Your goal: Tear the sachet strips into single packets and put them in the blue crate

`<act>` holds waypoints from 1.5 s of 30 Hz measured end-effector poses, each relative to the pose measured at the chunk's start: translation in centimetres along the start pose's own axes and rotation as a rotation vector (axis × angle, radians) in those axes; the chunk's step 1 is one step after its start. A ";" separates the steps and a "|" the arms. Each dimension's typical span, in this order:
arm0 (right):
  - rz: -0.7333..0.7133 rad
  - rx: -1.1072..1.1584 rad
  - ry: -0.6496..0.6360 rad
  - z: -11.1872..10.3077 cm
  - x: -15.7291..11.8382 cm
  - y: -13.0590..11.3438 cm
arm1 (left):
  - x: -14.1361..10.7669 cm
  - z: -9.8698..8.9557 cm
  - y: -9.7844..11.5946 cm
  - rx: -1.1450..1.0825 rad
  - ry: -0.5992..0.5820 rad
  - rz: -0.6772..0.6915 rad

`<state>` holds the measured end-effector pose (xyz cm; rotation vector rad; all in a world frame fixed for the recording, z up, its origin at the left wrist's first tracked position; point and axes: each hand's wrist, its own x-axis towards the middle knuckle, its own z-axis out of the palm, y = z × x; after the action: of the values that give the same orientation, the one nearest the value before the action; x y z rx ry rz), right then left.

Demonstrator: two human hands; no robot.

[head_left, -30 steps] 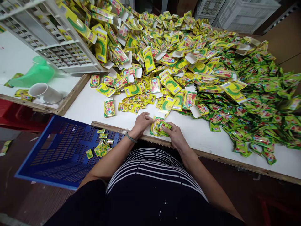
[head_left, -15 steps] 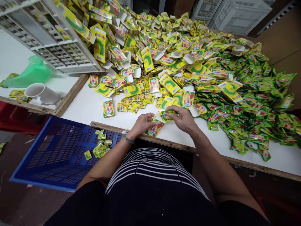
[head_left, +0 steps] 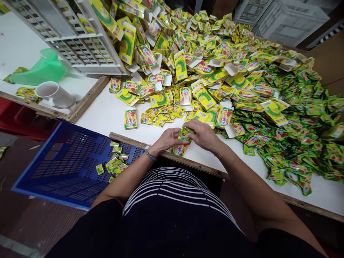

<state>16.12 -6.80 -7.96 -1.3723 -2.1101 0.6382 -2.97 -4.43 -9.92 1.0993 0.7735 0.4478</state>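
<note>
My left hand [head_left: 168, 139] is closed on a small yellow-and-green candy box [head_left: 178, 149], held tilted just above the table's front edge. My right hand [head_left: 204, 137] is right beside it, its fingers closed around a green candy packet [head_left: 185, 132] at the upper end of the box. My fingers partly cover both, so how far the packet sits inside the box cannot be seen. Beyond my hands lie small yellow packets [head_left: 159, 120] and loose yellow boxes [head_left: 185, 96]. One box [head_left: 130, 119] stands apart to the left.
Green packets [head_left: 285, 143] are heaped at the right, with yellow boxes piled behind. A blue crate [head_left: 67, 161] holding several small boxes sits below the table's left edge. A white crate [head_left: 88, 50], a white cup [head_left: 53, 94] and a green plastic piece [head_left: 43, 71] are at left.
My right hand has moved left, bringing the green packet against the box in my left hand. The two hands are now closer together. The view has shifted slightly.
</note>
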 end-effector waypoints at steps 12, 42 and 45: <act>0.021 -0.188 -0.183 -1.2 0.7 -1.8 | 0.5 0.1 -0.3 0.349 0.077 0.082; 0.271 0.107 0.209 0.8 -1.2 -1.8 | -1.4 -0.4 -1.3 0.178 0.140 0.081; 0.284 0.231 0.418 2.1 -3.3 -0.9 | -1.6 -0.4 -1.7 0.190 0.185 0.133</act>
<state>15.23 -10.39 -9.52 -1.5300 -1.4836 0.6191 -4.39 -5.91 -11.08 1.3045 0.9225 0.6038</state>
